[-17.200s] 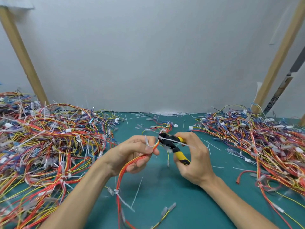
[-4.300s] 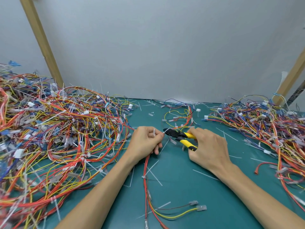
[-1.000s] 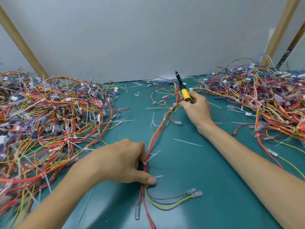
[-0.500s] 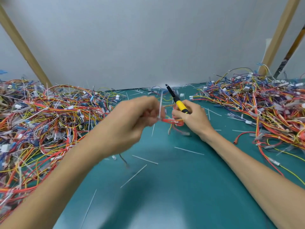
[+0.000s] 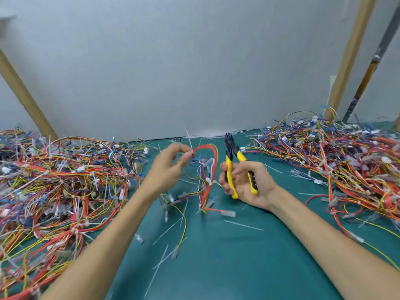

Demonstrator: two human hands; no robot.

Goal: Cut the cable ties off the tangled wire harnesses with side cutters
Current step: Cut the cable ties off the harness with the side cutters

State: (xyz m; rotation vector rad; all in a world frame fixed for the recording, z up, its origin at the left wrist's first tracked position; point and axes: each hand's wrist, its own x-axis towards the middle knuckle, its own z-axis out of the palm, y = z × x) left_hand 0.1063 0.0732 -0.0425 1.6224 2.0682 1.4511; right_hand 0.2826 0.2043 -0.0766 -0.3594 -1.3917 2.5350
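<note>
**Tie pinched, cutters raised beside the lifted harness**

Closest in, both bare forearms reach over a teal mat (image 5: 227,267) scattered with pale tie offcuts (image 5: 243,225) and a few loose connector ends. Beyond them, a wire harness (image 5: 213,169) of red, yellow, blue and white leads hangs between the hands; its lower ends trail on the mat and its red loop arches at the top.

The left hand (image 5: 167,169) pinches between thumb and fingertips a thin white cable tie (image 5: 189,142) at the left shoulder of that loop, the tie's tail sticking upward. The right hand (image 5: 245,186), palm turned toward the camera, curls its fingers round the yellow-handled side cutters (image 5: 232,161). The handles are spread apart in the palm and the dark nose points up, just right of the loop and clear of it. Whether the right fingertips also touch the harness cannot be told.

Farther out, a dense heap of tangled harnesses (image 5: 65,180) fills the left side and another heap (image 5: 337,161) the right. Behind stands a grey wall (image 5: 194,61), with slanted wooden posts (image 5: 350,53) at either side.
</note>
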